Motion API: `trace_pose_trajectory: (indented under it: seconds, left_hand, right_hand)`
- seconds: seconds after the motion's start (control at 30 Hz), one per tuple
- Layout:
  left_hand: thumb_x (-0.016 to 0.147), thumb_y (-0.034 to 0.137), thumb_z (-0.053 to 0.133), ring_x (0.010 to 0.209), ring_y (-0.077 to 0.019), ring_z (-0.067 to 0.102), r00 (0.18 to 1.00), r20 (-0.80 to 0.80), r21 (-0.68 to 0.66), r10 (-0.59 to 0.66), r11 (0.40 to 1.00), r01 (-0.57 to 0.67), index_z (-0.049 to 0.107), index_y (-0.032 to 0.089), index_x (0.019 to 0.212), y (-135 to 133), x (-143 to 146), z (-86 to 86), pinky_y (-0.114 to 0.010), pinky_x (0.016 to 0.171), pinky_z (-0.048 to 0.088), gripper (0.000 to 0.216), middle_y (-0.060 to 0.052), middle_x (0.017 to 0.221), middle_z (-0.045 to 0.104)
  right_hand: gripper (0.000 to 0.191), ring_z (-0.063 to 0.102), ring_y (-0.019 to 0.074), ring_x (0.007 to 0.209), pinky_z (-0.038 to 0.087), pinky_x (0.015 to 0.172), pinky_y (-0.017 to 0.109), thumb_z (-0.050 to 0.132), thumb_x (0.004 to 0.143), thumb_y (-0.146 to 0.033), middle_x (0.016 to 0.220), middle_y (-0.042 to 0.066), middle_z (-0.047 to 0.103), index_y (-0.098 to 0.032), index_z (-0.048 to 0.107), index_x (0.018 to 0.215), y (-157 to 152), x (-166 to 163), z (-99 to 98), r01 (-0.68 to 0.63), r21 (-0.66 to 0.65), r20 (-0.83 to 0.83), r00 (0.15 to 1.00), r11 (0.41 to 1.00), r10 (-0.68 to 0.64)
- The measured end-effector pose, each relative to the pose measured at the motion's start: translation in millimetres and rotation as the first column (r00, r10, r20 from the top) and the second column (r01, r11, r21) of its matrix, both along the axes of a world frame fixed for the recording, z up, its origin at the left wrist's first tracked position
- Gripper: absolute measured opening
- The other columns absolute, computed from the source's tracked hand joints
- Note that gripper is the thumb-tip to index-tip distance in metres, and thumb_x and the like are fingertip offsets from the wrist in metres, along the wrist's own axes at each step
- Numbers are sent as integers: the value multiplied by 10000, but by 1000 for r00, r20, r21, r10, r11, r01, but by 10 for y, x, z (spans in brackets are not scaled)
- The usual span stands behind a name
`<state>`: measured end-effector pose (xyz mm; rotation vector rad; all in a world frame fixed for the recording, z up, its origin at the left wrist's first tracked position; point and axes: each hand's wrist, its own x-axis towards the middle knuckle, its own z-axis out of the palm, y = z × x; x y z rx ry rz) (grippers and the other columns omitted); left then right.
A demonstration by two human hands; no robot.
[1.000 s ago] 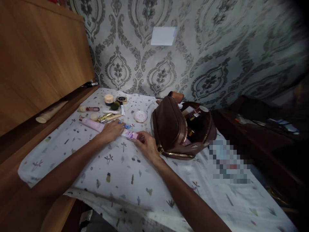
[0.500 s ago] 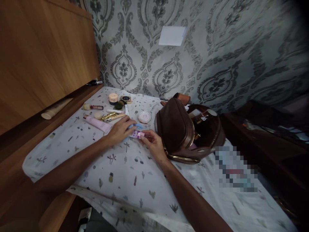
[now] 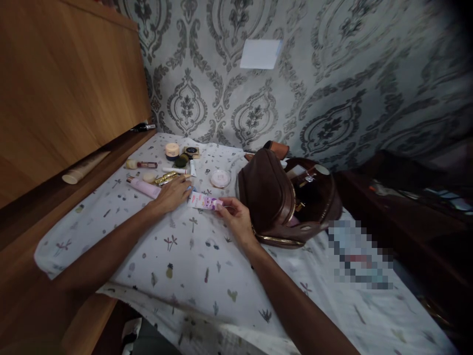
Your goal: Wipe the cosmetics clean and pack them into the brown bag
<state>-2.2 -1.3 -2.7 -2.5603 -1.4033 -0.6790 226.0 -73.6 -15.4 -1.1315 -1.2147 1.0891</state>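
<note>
My right hand (image 3: 236, 217) pinches the end of a small white and purple tube (image 3: 204, 201) just above the patterned cloth. To its left, my left hand (image 3: 172, 194) has its fingers curled over a light-blue thing (image 3: 192, 188), mostly hidden beneath them. A pink squeeze tube (image 3: 145, 188) lies close by the left wrist. Just behind that hand are gold lipstick tubes (image 3: 166, 177) and a white tube (image 3: 175, 170). A round clear-lidded compact (image 3: 220, 178) rests beyond the white and purple tube.
An open brown leather bag (image 3: 264, 192) stands right of my right hand. At the back are a cream jar (image 3: 172, 151), a dark compact (image 3: 191, 152) and a small bottle (image 3: 147, 164). A beige tube (image 3: 85, 168) lies on the wooden ledge at left.
My left hand has drawn back to the left with the light-blue thing, uncovering more of the white and purple tube. My right hand keeps its pinch on that tube.
</note>
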Motion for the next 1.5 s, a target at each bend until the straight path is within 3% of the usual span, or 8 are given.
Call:
trace_pose_trajectory:
  seconds: [0.13, 0.33, 0.53, 0.7, 0.93, 1.1, 1.27, 1.5]
  left_hand:
    - [1003, 285, 430, 919, -214, 573, 990, 140, 9, 12, 1000, -13, 636, 159, 983, -58, 46, 67, -346, 835, 489, 242, -79, 972, 588]
    - [1018, 322, 419, 960, -200, 565, 952, 87, -20, -293, 955, 296, 619, 196, 1053, -353, 321, 169, -294, 794, 469, 239, -66, 1002, 594]
    - [986, 263, 458, 952, -208, 578, 985, -46, -172, -165, 973, 155, 617, 222, 1060, -205, 153, 80, -296, 764, 474, 180, -55, 997, 590]
    - [940, 220, 513, 935, -232, 589, 998, -64, -149, -4, 989, -5, 635, 193, 989, -145, 73, 68, -322, 758, 481, 134, -78, 996, 603]
    - [1003, 301, 452, 1033, -211, 567, 953, 51, -20, -297, 954, 299, 608, 205, 1158, -466, 387, 204, -298, 803, 503, 240, -81, 1080, 594]
    - [979, 225, 464, 1043, -230, 559, 978, -33, -63, -204, 977, 202, 622, 194, 1168, -387, 317, 136, -323, 799, 520, 248, -93, 1085, 590]
    - [930, 172, 505, 1057, -250, 567, 997, 52, -61, -59, 996, 63, 652, 182, 1059, -225, 162, 90, -373, 856, 529, 196, -101, 1085, 587]
    - [924, 152, 480, 1117, -251, 539, 954, 101, 84, -283, 958, 275, 567, 194, 1271, -525, 441, 180, -383, 907, 534, 361, -121, 1189, 559]
  right_hand:
    - [372, 629, 152, 636, 492, 560, 255, 812, 645, -447, 784, 14, 696, -205, 684, 897, 13, -2, 11, -15, -9, -36, 999, 1000, 15]
    - [408, 609, 131, 576, 471, 529, 239, 835, 573, -379, 722, -18, 664, -202, 659, 895, 21, -14, 9, -18, -45, -69, 998, 999, 15]
    - [394, 594, 139, 533, 424, 477, 227, 799, 615, -410, 629, -18, 651, -198, 642, 908, 21, -16, -30, -2, -80, -51, 999, 997, -2]
    - [405, 587, 127, 532, 429, 467, 223, 780, 653, -425, 678, -26, 636, -204, 639, 963, 14, -16, -24, 16, -36, -11, 1000, 999, -17]
    - [347, 576, 133, 573, 469, 502, 246, 743, 721, -448, 721, -5, 627, -200, 695, 959, 25, 0, -22, -8, 63, 2, 1000, 998, 8]
    - [355, 603, 154, 594, 501, 560, 274, 749, 714, -463, 682, -5, 636, -194, 705, 941, 28, -4, -26, 34, 57, -3, 999, 998, -34]
    - [371, 619, 146, 646, 517, 609, 266, 792, 664, -362, 772, -1, 678, -205, 699, 987, 8, -11, 12, 25, 32, -21, 999, 999, -24]
    - [395, 623, 156, 593, 547, 598, 301, 819, 632, -444, 751, -5, 672, -217, 633, 897, -18, -38, 78, 6, -3, -113, 994, 1000, -6]
